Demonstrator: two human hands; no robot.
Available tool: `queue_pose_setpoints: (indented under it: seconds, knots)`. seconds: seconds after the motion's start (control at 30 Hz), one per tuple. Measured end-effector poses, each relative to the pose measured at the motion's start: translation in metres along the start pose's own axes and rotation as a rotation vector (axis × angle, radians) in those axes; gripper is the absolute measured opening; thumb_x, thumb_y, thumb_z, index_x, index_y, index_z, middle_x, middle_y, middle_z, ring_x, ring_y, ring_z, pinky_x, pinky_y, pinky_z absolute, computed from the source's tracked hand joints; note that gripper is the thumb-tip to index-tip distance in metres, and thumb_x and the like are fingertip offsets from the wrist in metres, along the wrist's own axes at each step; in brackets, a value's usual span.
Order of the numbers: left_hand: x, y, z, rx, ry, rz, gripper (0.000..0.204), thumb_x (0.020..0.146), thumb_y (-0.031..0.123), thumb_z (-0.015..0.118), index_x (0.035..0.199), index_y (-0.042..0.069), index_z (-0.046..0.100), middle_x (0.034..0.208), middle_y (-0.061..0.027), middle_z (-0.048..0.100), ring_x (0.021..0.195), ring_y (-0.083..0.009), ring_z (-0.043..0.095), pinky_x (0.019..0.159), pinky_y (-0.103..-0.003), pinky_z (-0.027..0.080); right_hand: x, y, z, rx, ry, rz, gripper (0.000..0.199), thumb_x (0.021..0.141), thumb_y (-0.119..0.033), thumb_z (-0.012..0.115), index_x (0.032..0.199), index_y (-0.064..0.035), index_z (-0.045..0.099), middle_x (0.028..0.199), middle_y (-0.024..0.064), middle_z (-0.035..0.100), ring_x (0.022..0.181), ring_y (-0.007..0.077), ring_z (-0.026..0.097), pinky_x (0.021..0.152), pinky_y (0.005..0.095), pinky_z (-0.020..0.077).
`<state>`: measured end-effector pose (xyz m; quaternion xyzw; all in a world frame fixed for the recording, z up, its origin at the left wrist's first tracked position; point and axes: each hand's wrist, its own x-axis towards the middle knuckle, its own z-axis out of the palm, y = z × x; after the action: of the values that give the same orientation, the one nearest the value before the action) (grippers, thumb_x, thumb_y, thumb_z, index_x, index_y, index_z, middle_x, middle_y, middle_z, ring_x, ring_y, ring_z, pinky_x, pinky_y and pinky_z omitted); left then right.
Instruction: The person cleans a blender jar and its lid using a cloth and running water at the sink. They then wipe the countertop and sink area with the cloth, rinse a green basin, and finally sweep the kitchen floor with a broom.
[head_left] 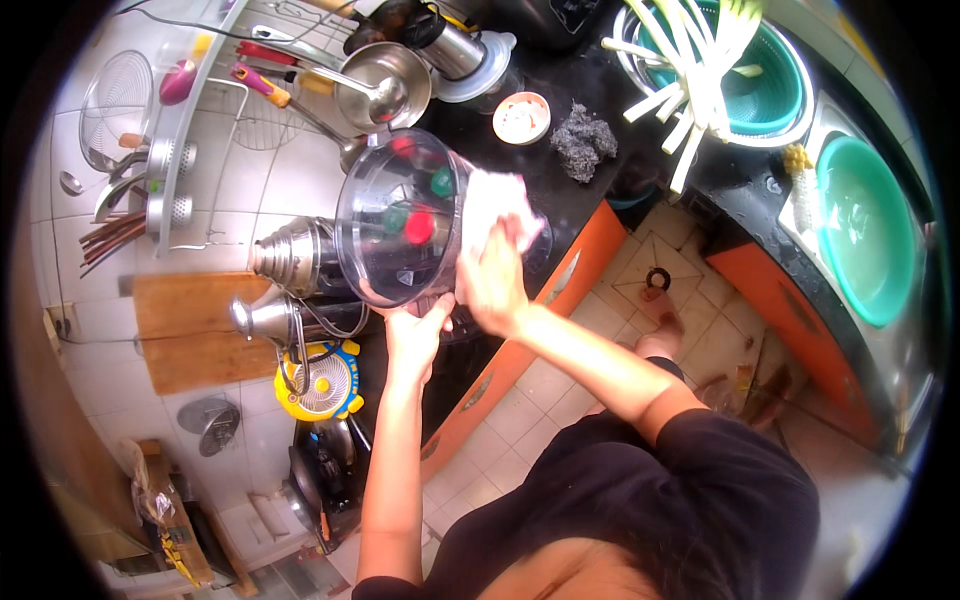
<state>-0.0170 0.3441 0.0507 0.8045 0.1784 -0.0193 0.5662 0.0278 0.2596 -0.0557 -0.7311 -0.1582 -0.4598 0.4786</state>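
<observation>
**Wiping a clear jug over the black counter**

We see a clear plastic jug [400, 220] tipped on its side above the black counter [590, 90], its open mouth turned toward us. The left hand [415, 335] props it from below, fingers spread and pressed against the lower rim. The right hand [490, 280] sits against the jug's outer wall, fingers closed on a white cloth [495, 200] that lies bunched between palm and plastic.

Taking the jug as our landmark: a steel bowl [385, 85] with a ladle rests just beyond it, and a small pink dish [521, 117] and a grey scouring pad [583, 142] lie beyond it to the right. A steel kettle [290, 255] stands just left of it. Far right of it, pale green stalks [690, 80] hang over a teal colander [770, 85].
</observation>
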Motion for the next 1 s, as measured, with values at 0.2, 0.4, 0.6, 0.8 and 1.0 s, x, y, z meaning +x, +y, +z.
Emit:
queue_pose_setpoints:
  seconds: [0.2, 0.4, 0.6, 0.8, 1.0]
  knots:
    - [0.005, -0.005, 0.006, -0.073, 0.033, -0.030, 0.017, 0.081, -0.003, 0.063, 0.096, -0.003, 0.056, 0.080, -0.0062, 0.058, 0.057, -0.0109, 0.052, 0.054, -0.022, 0.043, 0.052, 0.073, 0.012, 0.952, -0.391, 1.011, 0.042, 0.095, -0.036, 0.037, 0.111, 0.0005, 0.053, 0.088, 0.0156, 0.059, 0.079, 0.0261, 0.058, 0.071, 0.0346, 0.0473]
    - [0.014, -0.002, 0.013, -0.079, 0.023, -0.036, 0.016, 0.080, -0.003, 0.063, 0.094, -0.002, 0.057, 0.078, -0.0057, 0.059, 0.057, -0.0108, 0.052, 0.053, -0.022, 0.043, -0.085, 0.151, 0.059, 0.660, -0.269, 1.093, 0.040, 0.096, -0.029, 0.027, 0.112, -0.0030, 0.053, 0.097, 0.0161, 0.061, 0.092, 0.0300, 0.059, 0.081, 0.0411, 0.0443]
    - [0.013, -0.012, 0.010, -0.076, 0.085, -0.019, 0.014, 0.080, 0.003, 0.065, 0.091, 0.001, 0.058, 0.072, -0.0024, 0.058, 0.056, -0.0105, 0.052, 0.052, -0.023, 0.043, -0.063, 0.108, 0.060, 0.309, -0.206, 1.484, 0.035, 0.097, -0.032, 0.039, 0.114, -0.0050, 0.054, 0.107, 0.0131, 0.056, 0.107, 0.0198, 0.051, 0.098, 0.0340, 0.0345]
    - [0.011, -0.008, 0.017, -0.022, 0.176, -0.061, 0.010, 0.078, 0.005, 0.066, 0.084, -0.001, 0.060, 0.069, -0.0035, 0.059, 0.054, -0.0112, 0.054, 0.052, -0.024, 0.044, 0.085, 0.016, 0.006, 1.320, 0.135, 1.422, 0.035, 0.094, -0.028, 0.045, 0.110, -0.0001, 0.059, 0.099, 0.0039, 0.062, 0.085, 0.0125, 0.057, 0.077, 0.0250, 0.0442]
    - [0.011, -0.022, 0.004, 0.184, 0.120, -0.055, 0.023, 0.079, 0.012, 0.066, 0.094, -0.003, 0.059, 0.064, -0.0067, 0.063, 0.055, -0.0138, 0.059, 0.056, -0.028, 0.048, 0.151, 0.049, -0.001, 0.859, -0.398, 1.091, 0.035, 0.087, -0.037, 0.053, 0.100, -0.0054, 0.058, 0.069, 0.0086, 0.059, 0.041, 0.0190, 0.052, 0.035, 0.0296, 0.0414]
